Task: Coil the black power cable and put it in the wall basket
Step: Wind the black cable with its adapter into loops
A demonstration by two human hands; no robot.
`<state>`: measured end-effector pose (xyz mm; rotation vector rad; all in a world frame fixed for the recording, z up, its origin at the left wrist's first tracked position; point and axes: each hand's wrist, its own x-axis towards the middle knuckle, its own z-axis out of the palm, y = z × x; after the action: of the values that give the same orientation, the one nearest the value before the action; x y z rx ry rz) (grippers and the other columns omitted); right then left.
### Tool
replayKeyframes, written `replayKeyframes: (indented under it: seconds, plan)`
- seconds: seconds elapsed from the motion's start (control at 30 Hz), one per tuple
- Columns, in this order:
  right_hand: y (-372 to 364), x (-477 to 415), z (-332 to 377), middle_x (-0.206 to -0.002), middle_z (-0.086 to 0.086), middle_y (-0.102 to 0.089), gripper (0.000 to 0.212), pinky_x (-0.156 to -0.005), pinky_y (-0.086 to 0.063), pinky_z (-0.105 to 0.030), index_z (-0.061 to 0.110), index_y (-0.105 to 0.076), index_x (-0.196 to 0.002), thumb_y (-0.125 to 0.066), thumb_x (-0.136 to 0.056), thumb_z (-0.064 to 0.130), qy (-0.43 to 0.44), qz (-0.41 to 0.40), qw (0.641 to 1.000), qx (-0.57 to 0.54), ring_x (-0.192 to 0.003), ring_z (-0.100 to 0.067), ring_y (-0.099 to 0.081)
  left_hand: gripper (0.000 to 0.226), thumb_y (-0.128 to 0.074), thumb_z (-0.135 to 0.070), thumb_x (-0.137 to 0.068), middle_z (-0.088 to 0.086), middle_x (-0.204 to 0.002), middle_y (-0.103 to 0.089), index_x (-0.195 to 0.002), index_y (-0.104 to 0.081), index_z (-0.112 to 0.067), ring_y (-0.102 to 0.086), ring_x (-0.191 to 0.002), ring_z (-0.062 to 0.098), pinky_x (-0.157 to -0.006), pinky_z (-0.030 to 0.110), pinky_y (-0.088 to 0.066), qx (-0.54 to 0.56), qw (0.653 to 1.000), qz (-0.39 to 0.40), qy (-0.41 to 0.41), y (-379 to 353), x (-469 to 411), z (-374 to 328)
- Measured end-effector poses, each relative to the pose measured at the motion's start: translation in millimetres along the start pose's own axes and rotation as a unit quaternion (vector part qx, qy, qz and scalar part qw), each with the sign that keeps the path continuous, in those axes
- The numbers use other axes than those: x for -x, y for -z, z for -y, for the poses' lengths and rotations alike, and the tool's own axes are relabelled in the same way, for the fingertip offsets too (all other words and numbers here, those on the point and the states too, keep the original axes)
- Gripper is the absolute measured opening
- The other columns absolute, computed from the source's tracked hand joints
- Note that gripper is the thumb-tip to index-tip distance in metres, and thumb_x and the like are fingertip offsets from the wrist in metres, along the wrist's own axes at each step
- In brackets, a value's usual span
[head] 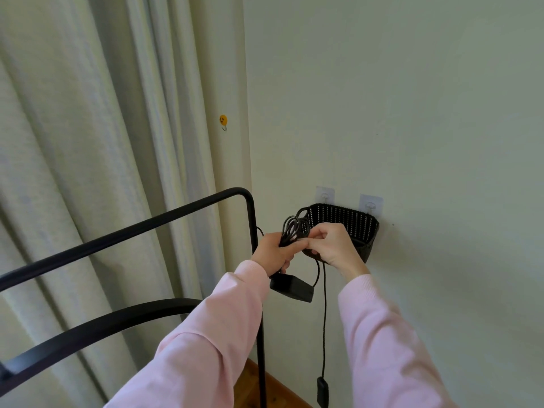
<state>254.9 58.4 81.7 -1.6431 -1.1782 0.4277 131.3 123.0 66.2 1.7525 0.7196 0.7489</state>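
My left hand (272,251) grips a bundle of loops of the black power cable (295,226), which stick up above its fingers. A black power brick (291,288) hangs just under that hand. My right hand (329,245) pinches the cable against the bundle. One loose strand drops from my right hand down to a small black plug (322,390) near the floor. The dark woven wall basket (347,219) hangs on two clear adhesive hooks, directly behind and right of my hands. Both arms wear pink sleeves.
A black metal rack frame (147,222) runs from the left to an upright post just left of my hands. Pale curtains (88,142) fill the left side. A yellow smiley hook (223,120) sticks on the wall corner. Wooden floor (259,387) shows below.
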Motion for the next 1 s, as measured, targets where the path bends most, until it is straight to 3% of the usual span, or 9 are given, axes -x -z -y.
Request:
replayKeyframes:
  seconds: [0.1,0.17,0.23,0.3,0.47,0.63,0.87,0.93,1.0]
  plan:
    - [2.8,-1.3,-1.4,-0.069,0.001,-0.059,0.011,-0.047,-0.039,-0.007,0.008,-0.067,-0.087,-0.069,-0.078,0.003,-0.017,0.021,1.000,-0.012,-0.064,-0.006,-0.054,0.018,-0.062,-0.014,-0.086,0.000,-0.051,-0.040,-0.071,-0.051,-0.012,-0.034,-0.032,0.006,-0.040,0.021,-0.037,0.013,1.000,-0.020,0.010,0.4,-0.1,2.7]
    - [3.5,-2.0,-5.7,-0.070,0.004,-0.059,0.014,-0.050,-0.038,-0.011,0.007,-0.069,-0.094,-0.066,-0.081,0.003,-0.032,0.027,0.999,0.011,-0.065,-0.004,-0.053,0.022,-0.061,-0.012,-0.086,0.000,-0.051,-0.040,-0.068,-0.049,-0.014,-0.034,-0.031,0.006,-0.039,0.021,-0.036,0.020,0.999,-0.039,0.010,1.5,-1.0,2.8]
    - [3.9,-1.6,-11.1,-0.062,0.003,-0.058,0.005,-0.052,-0.036,-0.014,0.005,-0.071,-0.082,-0.066,-0.081,0.008,-0.044,0.012,0.999,0.027,-0.058,-0.005,-0.051,0.022,-0.060,-0.012,-0.086,0.001,-0.052,-0.040,-0.068,-0.048,-0.015,-0.033,-0.032,0.006,-0.039,0.020,-0.035,0.028,0.998,-0.048,0.011,2.8,-1.9,2.0]
    - [3.8,0.5,-15.5,-0.055,-0.002,-0.055,0.023,-0.048,-0.035,-0.013,-0.004,-0.069,-0.070,-0.068,-0.082,0.015,-0.047,-0.012,0.999,0.022,-0.049,-0.007,-0.046,0.021,-0.060,-0.013,-0.087,0.001,-0.052,-0.040,-0.069,-0.048,-0.014,-0.033,-0.033,0.007,-0.040,0.021,-0.035,0.035,0.998,-0.051,0.014,4.0,-2.3,2.4]
    - [2.1,5.1,-6.6,-0.056,-0.001,-0.054,0.020,-0.035,-0.028,-0.011,0.003,-0.068,-0.070,-0.071,-0.081,0.019,-0.078,-0.046,0.989,-0.116,-0.046,-0.006,-0.044,0.024,-0.059,-0.015,-0.088,0.001,-0.051,-0.040,-0.067,-0.046,-0.014,-0.034,-0.032,0.007,-0.041,0.023,-0.037,0.016,0.999,-0.040,0.018,1.6,-0.5,5.8]
    - [-3.8,2.6,10.9,-0.058,-0.001,-0.048,0.020,-0.029,-0.021,-0.011,0.006,-0.059,-0.069,-0.065,-0.086,0.013,-0.158,-0.037,0.929,-0.332,-0.039,-0.003,-0.042,0.025,-0.059,-0.017,-0.088,0.001,-0.053,-0.042,-0.066,-0.046,-0.017,-0.036,-0.034,0.007,-0.040,0.021,-0.039,0.010,0.999,-0.040,-0.002,-5.5,1.0,4.0]
    - [-12.9,-3.8,28.4,-0.064,-0.003,-0.047,0.023,-0.027,-0.020,-0.008,0.006,-0.051,-0.068,-0.057,-0.090,0.003,-0.240,-0.057,0.834,-0.494,-0.033,-0.002,-0.043,0.040,-0.056,-0.034,-0.089,-0.005,-0.041,-0.041,-0.058,-0.039,-0.015,-0.038,-0.032,0.004,-0.040,0.014,-0.036,-0.012,0.998,-0.038,-0.049,-10.5,6.0,-2.0]
    - [-15.5,-4.7,27.7,-0.064,-0.003,-0.048,0.022,-0.027,-0.023,-0.009,0.005,-0.051,-0.068,-0.058,-0.089,0.001,-0.242,-0.064,0.827,-0.503,-0.035,-0.003,-0.045,0.040,-0.055,-0.032,-0.090,-0.011,-0.036,-0.041,-0.058,-0.037,-0.016,-0.037,-0.030,0.001,-0.038,0.009,-0.032,-0.019,0.997,-0.047,-0.052,-8.6,5.7,-0.8]
    - [-18.1,-5.8,25.5,-0.059,-0.004,-0.049,0.023,-0.034,-0.033,-0.014,0.005,-0.052,-0.066,-0.060,-0.088,0.002,-0.235,-0.074,0.839,-0.485,-0.037,-0.006,-0.045,0.034,-0.057,-0.032,-0.089,-0.009,-0.046,-0.046,-0.063,-0.040,-0.018,-0.042,-0.039,0.001,-0.048,0.013,-0.039,-0.025,0.998,-0.029,-0.052,-7.5,4.9,1.4]
